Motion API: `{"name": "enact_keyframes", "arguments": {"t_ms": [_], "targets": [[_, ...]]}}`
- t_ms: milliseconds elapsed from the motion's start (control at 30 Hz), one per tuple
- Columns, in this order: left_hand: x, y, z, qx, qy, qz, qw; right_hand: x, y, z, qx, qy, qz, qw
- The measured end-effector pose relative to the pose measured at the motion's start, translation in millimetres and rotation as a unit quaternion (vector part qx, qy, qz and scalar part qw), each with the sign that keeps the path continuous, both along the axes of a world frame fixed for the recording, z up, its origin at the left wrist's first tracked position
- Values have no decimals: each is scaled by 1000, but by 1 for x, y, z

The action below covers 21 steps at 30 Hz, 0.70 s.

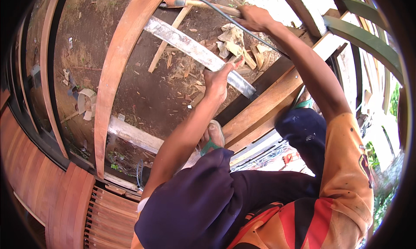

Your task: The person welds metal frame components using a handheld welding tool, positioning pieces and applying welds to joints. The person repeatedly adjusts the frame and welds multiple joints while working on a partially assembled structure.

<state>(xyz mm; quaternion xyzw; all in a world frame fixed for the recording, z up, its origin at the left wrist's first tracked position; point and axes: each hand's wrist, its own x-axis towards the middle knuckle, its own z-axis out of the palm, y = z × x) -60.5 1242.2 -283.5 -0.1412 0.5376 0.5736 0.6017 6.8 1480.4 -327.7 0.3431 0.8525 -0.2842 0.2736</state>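
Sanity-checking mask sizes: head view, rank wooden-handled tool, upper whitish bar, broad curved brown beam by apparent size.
1. Broad curved brown beam
2. Upper whitish bar
3. Wooden-handled tool

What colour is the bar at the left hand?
The bar is whitish grey with brown blotches, clearest in the head view.

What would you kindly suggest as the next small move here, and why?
I'd probably line up the wooden-handled tool with the far end of the whitish crosspiece: the right hand holds the tool, its head appears near that end, and the left hand grips the crosspiece.
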Motion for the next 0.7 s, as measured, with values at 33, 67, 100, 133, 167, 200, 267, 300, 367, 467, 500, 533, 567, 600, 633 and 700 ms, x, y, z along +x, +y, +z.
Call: {"name": "enact_keyframes", "arguments": {"t_ms": [33, 67, 100, 133, 167, 200, 267, 300, 367, 467, 500, 533, 567, 600, 633, 700], "targets": [[3, -1, -3, -8, 3, -1, 1000, 16, -4, 0, 5, 31, -6, 999], [3, -2, -5, -5, -1, 1, 1000, 20, -4, 5, 16, 65, -11, 998], [3, -2, -7, -5, -6, 6, 1000, 21, -4, 8, 12, 61, -5, 998], [1, 1, -7, -2, -10, 10, 1000, 16, -2, 14, 23, 36, 2, 999], [1, 0, -4, 4, -18, 21, 1000, 8, 2, 21, 34, 11, 10, 999], [2, 1, -2, 1, -14, 31, 999, 1, 6, 26, 45, -14, 18, 999], [3, 1, 0, -1, -11, 25, 1000, -3, 9, 14, 60, -48, 15, 997], [2, 0, -4, -2, -10, 14, 1000, -8, 10, 9, 57, -66, 18, 996], [2, 0, -3, 9, 4, 20, 1000, -16, 13, 2, 34, -51, 50, 997], [3, -2, 2, -11, 26, 11, 1000, -11, -1, 0, 2, 113, 216, 970], [3, -5, 3, -27, 30, 4, 999, -15, -1, -1, -67, 61, 132, 987], [3, -1, 1, -34, 33, -3, 999, -15, 1, 3, -54, 44, 120, 990], [2, 2, 0, -41, 36, -11, 998, -14, 1, 8, -41, 28, 106, 993], [3, 0, 2, -3, 37, 0, 999, -13, 2, 11, -27, 11, 92, 995], [6, -3, 1, -28, 36, -23, 999, -3, 3, -1, -14, -26, 86, 996], [7, 0, -1, -33, 29, -8, 999, 7, 2, 5, -41, -34, 18, 998]]}}
